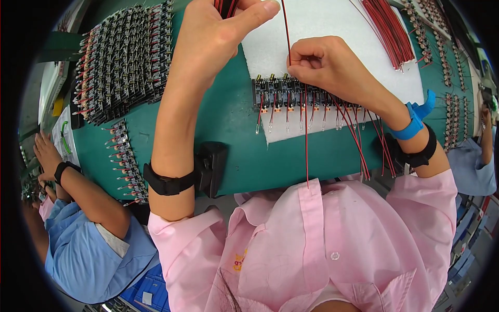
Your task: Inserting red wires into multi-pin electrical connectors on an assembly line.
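Observation:
My left hand (228,31), at the top of the view, is closed around a bundle of red and black wires (225,7), its thumb stretched to the right. To the right and lower, the curled fingers of my right hand (325,65) pinch a red and black wire (287,34) that runs up out of view. Beneath that hand lies a row of small black circuit boards (264,93), partly covered by it. Clear LEDs on short red leads (287,125) stick out along the near side. Several longer wires (358,140) hang from the row toward me.
A white foam sheet (332,21) lies under the row on a green table (228,109). Loose wires (387,31) lie at its far right. Stacked boards (125,57) and another board strip (125,161) stand left. Small-part strips (451,119) line the right. Co-workers (93,244) sit either side.

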